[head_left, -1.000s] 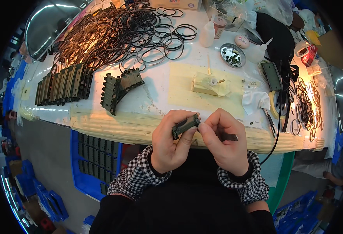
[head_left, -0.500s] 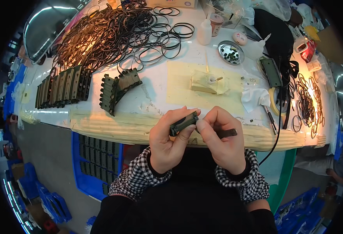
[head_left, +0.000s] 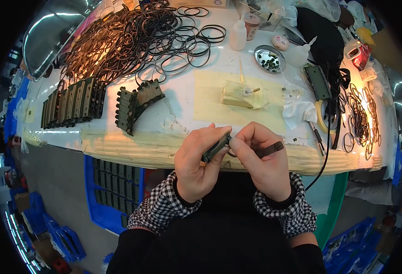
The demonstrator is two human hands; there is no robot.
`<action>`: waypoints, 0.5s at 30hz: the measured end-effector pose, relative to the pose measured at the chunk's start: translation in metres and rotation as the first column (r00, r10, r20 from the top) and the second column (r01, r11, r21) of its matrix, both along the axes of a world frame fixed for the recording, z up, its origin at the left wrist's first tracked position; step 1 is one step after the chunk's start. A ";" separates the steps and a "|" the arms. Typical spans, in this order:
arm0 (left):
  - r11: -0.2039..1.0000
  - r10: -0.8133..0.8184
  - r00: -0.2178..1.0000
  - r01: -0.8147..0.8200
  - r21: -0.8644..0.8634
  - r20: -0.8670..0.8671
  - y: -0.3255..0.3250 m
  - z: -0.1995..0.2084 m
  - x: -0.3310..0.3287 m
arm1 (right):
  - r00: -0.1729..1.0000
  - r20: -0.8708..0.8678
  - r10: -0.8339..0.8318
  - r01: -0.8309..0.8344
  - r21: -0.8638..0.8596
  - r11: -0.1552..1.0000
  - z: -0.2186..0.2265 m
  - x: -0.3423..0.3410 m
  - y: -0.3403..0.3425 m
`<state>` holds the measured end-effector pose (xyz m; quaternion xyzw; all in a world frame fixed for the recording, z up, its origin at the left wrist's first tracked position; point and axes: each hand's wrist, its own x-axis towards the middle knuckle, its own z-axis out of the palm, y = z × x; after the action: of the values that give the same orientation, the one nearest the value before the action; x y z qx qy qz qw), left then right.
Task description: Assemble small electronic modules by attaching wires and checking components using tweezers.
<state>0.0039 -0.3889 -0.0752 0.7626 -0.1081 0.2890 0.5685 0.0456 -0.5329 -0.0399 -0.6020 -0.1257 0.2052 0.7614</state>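
Note:
Above the table's front edge my left hand [head_left: 195, 164] is closed round a small dark green housing [head_left: 217, 149], tilted with its far end up to the right. My right hand [head_left: 262, 166] is closed too, thumb and forefinger pinched together against that upper end. A dark, flat-ended tool [head_left: 272, 149] lies across the right palm and sticks out on its right side. Fingers hide the tool's other end, and any small part in the pinch cannot be made out. More green housings stand in a row [head_left: 73, 102] at the left, with a few others [head_left: 137, 105] closer to my hands.
Black rubber rings [head_left: 128, 41] heap at the back left. A yellowish block [head_left: 237, 96] sits on a taped patch, below a round metal dish [head_left: 269, 59] of small green parts. At right are a pen-like tool [head_left: 317, 139] and black cable. A blue crate [head_left: 91, 196] holds more housings.
My left hand has turned the green housing so that it tilts more steeply and shows a narrower side. The right hand has shifted slightly, with the flat tool end rising a little.

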 end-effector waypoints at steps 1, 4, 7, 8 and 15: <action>1.000 0.001 1.000 -0.001 0.009 -0.001 0.000 0.000 0.000 | 1.000 -0.007 0.002 -0.002 0.011 1.000 0.000 0.000 0.000; 0.999 -0.001 0.999 0.000 -0.038 -0.032 -0.002 -0.001 -0.002 | 1.000 -0.021 0.017 -0.017 0.023 1.000 -0.003 0.001 -0.001; 0.998 -0.005 0.999 0.003 -0.067 -0.038 -0.003 -0.002 -0.004 | 0.999 -0.024 0.043 -0.042 0.024 0.999 -0.006 0.003 -0.001; 0.998 -0.006 0.999 0.004 -0.068 -0.033 -0.002 -0.002 -0.004 | 0.999 -0.024 0.040 -0.039 0.040 0.998 -0.008 0.002 0.000; 0.820 -0.230 0.970 0.150 -0.553 -0.079 0.001 0.000 -0.003 | 0.992 0.125 -0.024 0.032 -0.061 0.998 -0.013 -0.002 0.014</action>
<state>0.0006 -0.3883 -0.0750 0.5743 -0.0568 0.1945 0.7932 0.0438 -0.5191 -0.0529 -0.6390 -0.1579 0.1602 0.7356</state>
